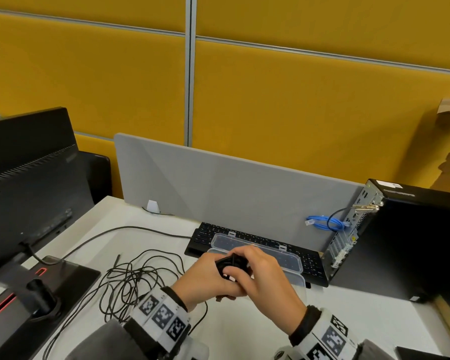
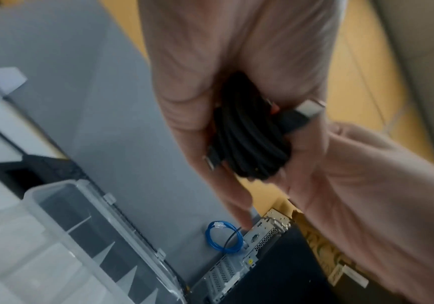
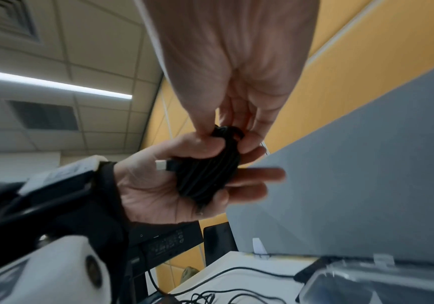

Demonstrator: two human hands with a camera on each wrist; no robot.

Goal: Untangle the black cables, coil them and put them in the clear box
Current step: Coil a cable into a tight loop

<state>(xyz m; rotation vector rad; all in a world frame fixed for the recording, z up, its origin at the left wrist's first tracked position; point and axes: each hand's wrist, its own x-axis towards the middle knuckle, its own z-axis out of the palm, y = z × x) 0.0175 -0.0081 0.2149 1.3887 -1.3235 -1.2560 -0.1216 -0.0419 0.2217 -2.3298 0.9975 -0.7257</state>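
A coiled black cable with a USB plug is held in the air between both hands, just in front of the clear box. My left hand cradles the coil in its palm, thumb and fingers curled round it. My right hand pinches the top of the coil with thumb and fingertips. The box stands open and its lid lies back on the keyboard. A tangle of thin black cables lies loose on the white table to the left of my hands.
A black keyboard lies under the box lid, against a grey divider. A black PC tower with a blue network cable stands at the right. A monitor and its base stand at the left.
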